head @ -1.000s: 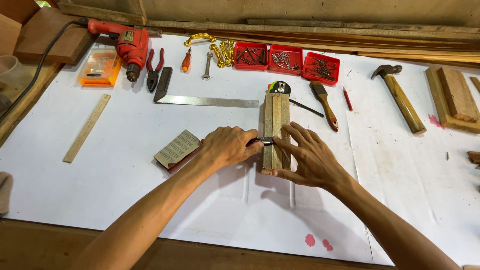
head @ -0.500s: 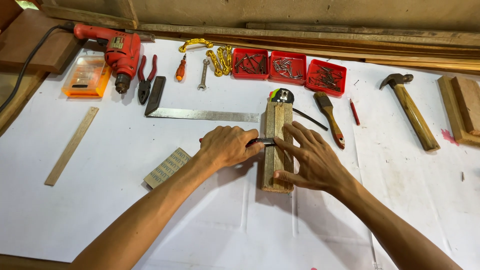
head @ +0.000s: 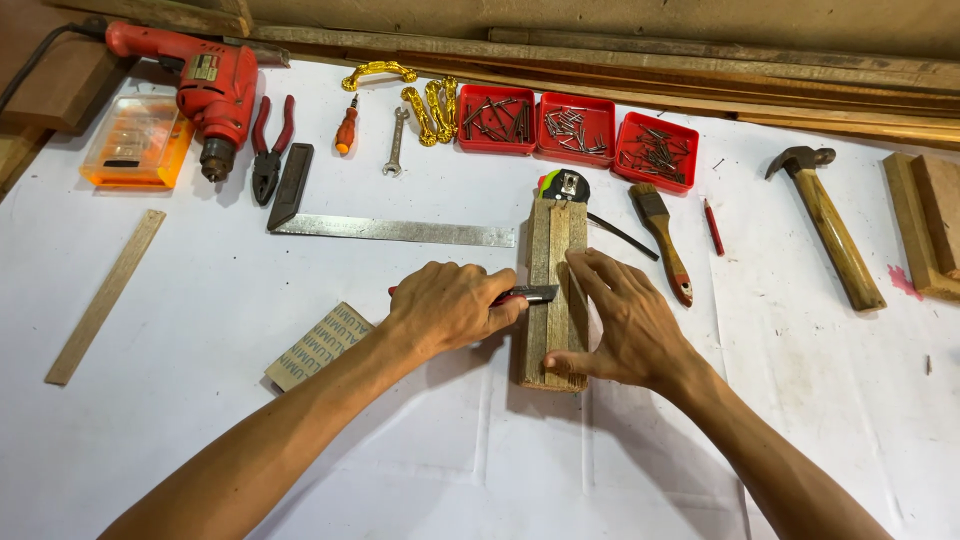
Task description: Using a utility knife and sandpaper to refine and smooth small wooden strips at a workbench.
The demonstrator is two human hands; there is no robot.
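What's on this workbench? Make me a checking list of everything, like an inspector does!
Surface: white sheet on the bench, with small pink spots at the right edge.
Job's things: wooden block lying flat; utility knife blade across it.
Clutter: red drill, pliers, metal square, three red nail trays, paintbrush, hammer, sandpaper block.
Grippers: left hand grips the knife; right hand presses the block.
Cables: drill cord, top left.
Surroundings: wooden planks behind.
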